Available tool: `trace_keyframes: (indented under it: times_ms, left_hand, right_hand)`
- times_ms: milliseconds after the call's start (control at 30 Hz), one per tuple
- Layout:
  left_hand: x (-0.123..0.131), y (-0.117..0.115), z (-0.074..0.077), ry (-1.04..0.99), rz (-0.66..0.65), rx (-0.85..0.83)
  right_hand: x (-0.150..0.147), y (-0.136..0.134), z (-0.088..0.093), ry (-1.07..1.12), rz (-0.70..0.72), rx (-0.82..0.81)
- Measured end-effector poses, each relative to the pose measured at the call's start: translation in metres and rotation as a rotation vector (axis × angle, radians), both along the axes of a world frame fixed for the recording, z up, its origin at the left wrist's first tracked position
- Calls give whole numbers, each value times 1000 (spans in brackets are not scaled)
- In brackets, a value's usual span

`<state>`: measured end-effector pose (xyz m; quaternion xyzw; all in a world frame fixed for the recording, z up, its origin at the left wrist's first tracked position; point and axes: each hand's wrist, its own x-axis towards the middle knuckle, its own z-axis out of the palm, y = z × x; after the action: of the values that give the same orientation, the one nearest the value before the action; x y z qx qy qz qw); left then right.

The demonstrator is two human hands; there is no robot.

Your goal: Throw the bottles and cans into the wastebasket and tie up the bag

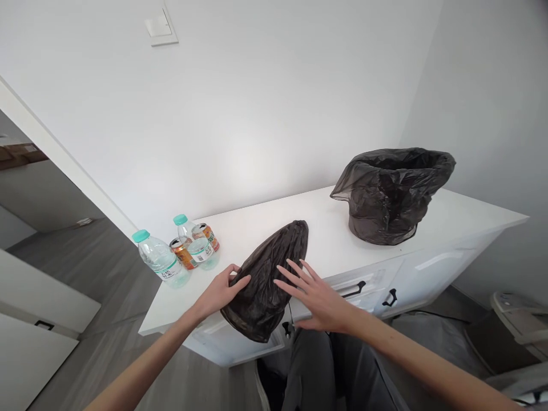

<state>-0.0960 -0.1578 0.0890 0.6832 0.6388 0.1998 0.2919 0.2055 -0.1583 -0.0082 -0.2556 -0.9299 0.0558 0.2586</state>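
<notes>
A flat, folded black plastic bag (274, 268) lies on the white cabinet top (325, 228), its lower end hanging over the front edge. My left hand (222, 291) rests on the bag's left edge, fingers curled lightly against the plastic. My right hand (319, 297) hovers at the bag's right side with fingers spread and stretched out, fingertips over the plastic. At the far right of the top stands a bin lined with a black bag (391, 197), its rim open.
Two water bottles with teal caps (160, 260) (192, 240) and two drink cans (183, 254) (209, 235) stand at the left end. Drawers with black handles (354, 290) run below the front edge. A white wall rises behind; grey floor lies to the left.
</notes>
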Motion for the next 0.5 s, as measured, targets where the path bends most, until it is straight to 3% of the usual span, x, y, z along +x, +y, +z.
trace_keyframes:
  times_ms: [133,267,400,500]
  left_hand:
    - [15,-45,9,-357,204,-260]
    - [12,-74,8,-594,374,-423]
    - [-2,-92,10,-664,539,-480]
    - [0,-95,20,-717,477,-481]
  right_hand:
    - [-36,-22,-12,60,-166,105]
    - [-50,-31,-1,88,-107,59]
    - [-40,-31,24,182,69,-212]
    - [-31,-22,37,340,132,-588]
